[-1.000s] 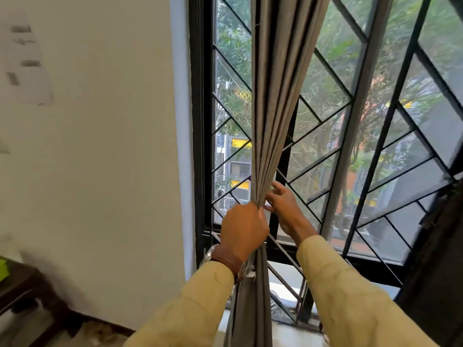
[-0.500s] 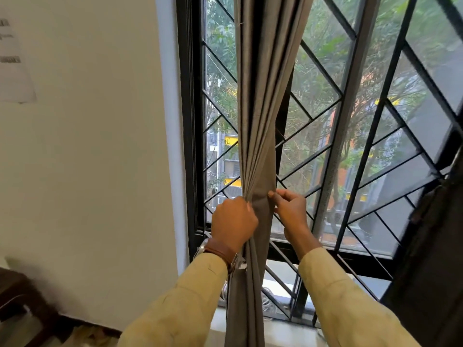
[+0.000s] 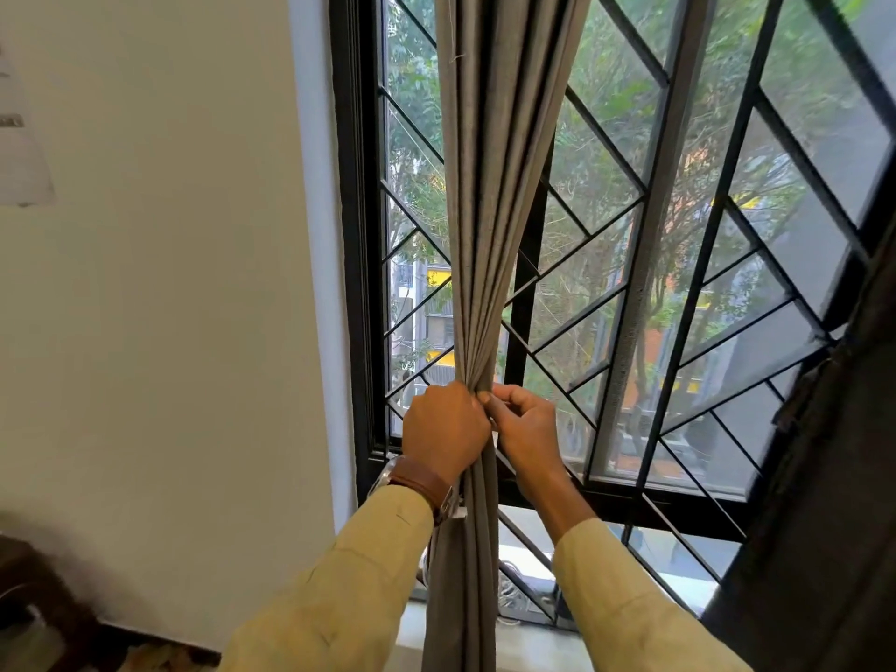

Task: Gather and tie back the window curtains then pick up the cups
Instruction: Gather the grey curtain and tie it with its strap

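— Where were we?
— In a home, we thought: a grey curtain (image 3: 489,211) hung at a window (image 3: 356,235) with a black grille (image 3: 526,332), beside a plain wall (image 3: 169,332) and dark wooden furniture (image 3: 43,599).

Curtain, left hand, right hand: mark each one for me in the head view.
curtain (image 3: 489,211), head view, on the gathered grey folds above the hands.
left hand (image 3: 443,425), head view, on the back of the hand gripping the curtain.
right hand (image 3: 526,429), head view, on the back of the hand.
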Demonstrator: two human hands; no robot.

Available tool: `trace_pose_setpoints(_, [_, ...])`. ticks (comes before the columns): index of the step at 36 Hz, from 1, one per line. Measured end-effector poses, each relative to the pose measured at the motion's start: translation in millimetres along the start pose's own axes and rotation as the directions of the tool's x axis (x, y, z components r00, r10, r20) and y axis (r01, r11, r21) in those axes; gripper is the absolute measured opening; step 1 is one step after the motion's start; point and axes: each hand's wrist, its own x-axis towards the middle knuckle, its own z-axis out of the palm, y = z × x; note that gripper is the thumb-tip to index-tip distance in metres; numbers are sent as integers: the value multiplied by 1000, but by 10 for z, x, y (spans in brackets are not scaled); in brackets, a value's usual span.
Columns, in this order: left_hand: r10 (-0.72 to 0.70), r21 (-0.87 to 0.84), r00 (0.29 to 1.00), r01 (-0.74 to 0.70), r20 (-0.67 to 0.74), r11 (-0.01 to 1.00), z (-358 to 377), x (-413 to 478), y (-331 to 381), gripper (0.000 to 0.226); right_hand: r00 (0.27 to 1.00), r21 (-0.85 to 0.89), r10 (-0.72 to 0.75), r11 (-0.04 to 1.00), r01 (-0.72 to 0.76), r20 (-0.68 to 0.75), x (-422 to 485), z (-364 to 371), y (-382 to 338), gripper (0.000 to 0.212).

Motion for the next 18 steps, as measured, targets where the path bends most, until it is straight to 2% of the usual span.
trace_pose_setpoints(5, [-7, -18, 1000, 8, 9, 1000, -28, -11, 5, 35, 1000, -11, -4, 1000, 4, 1, -8, -22, 35, 17])
trace_pose_setpoints(13, [10, -37, 1000, -9, 21, 999, -22, -8, 33, 31, 999, 31, 41, 999, -40, -16, -61, -39, 40, 17])
trace_pose_setpoints(18, [32, -100, 999, -30, 19, 995, 9, 19, -4, 44, 999, 29, 21, 999, -20, -24, -126, -1, 25, 19])
